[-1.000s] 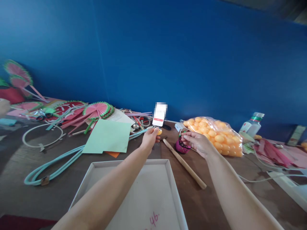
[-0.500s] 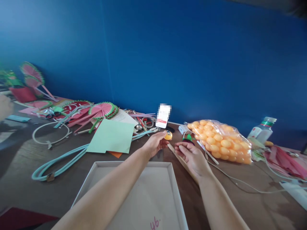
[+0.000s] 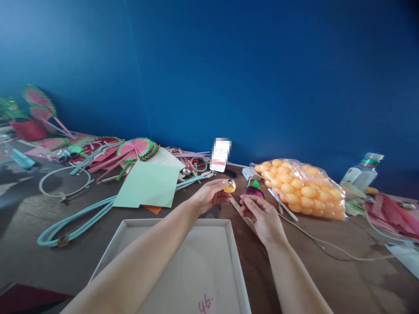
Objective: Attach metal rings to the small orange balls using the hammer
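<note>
Right hand (image 3: 264,220) of mine had moved closer to left hand (image 3: 207,197). My left fingers gripped glossy yellow round piece (image 3: 230,186); right fingertips pinched closed, contents I could not tell.

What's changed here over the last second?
The right hand has come left and nearer the person, away from the purple container and closer to the left hand. The left hand has shifted a little right, its shiny yellow round piece now showing more. It keeps hold of that piece; the white tray stays put.
</note>
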Tool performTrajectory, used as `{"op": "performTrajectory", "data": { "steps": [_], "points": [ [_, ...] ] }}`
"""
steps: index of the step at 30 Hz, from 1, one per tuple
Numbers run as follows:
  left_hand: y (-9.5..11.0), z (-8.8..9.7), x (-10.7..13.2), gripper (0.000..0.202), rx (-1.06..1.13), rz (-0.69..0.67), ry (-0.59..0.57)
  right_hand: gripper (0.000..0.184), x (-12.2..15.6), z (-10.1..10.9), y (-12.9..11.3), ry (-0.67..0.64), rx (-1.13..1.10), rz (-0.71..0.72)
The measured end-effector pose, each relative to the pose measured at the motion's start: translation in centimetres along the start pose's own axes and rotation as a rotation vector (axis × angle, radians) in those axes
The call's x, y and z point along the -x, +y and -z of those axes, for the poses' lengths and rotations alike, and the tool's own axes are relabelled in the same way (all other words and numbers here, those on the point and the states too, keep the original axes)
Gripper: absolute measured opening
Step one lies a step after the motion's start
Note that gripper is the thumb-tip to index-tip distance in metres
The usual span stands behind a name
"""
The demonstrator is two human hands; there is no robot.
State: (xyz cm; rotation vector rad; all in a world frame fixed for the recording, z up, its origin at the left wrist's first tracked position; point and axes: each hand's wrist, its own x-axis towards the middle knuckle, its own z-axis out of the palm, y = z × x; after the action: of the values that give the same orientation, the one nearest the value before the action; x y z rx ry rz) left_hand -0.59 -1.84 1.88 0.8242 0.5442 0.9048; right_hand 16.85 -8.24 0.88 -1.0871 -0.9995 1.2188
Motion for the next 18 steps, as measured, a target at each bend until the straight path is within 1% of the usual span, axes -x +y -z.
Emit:
{"op": "performTrajectory", "data": {
  "steps": [3, 13, 18],
  "points": [
    [-0.02, -0.1, 0.11, 0.035, -0.013, 0.012, -0.011, 0.024, 0.06, 0.0, -0.18, 0.027, 0.002, 0.009],
    [0.03, -0.25, 0.32, 0.037, -0.051, 0.035, -0.053, 0.024, 0.3, -0.11, -0.62, -0.005, -0.102, -0.02],
    [-0.06, -0.19, 0.25, 0.035, -0.057, 0.039, -0.055, 0.028, 0.19, -0.16, -0.34, -0.023, -0.088, -0.035]
  ]
}}
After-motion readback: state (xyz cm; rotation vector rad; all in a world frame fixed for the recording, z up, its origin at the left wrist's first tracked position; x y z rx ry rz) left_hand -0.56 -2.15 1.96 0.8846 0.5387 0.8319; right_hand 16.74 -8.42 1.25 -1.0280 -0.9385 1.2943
